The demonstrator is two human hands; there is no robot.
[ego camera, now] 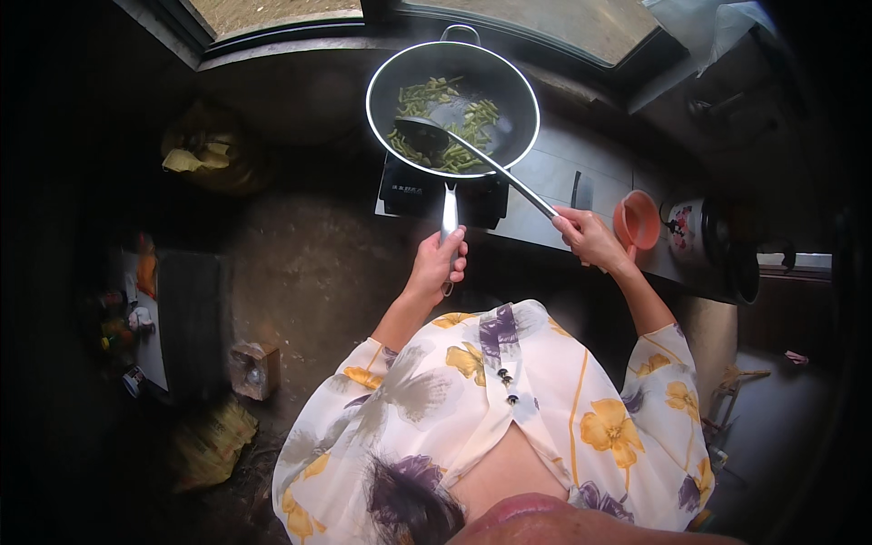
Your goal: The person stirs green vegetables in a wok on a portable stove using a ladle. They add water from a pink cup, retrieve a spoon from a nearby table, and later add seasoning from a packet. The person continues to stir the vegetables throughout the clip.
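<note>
My left hand (438, 264) grips the metal handle (449, 211) of a deep black wok (518, 102) with a bright rim. Cut green beans (480, 116) lie spread over the wok's bottom, among a few pale bits. In my right hand (591, 237) is the long steel handle of a ladle (501, 169). Its dark bowl rests among the beans at the wok's near left, hiding some of them. Under the wok a black cooktop (436, 194) shows its front edge, which bears writing.
On the white tiled counter (552, 153), right of the wok, are a flat dark-bladed object (582, 189), an orange plastic dipper (637, 218) and a flower-patterned rice cooker (688, 228). A window frame (381, 27) runs behind the wok. A cardboard box (255, 370) and a yellow sack (214, 443) lie at lower left.
</note>
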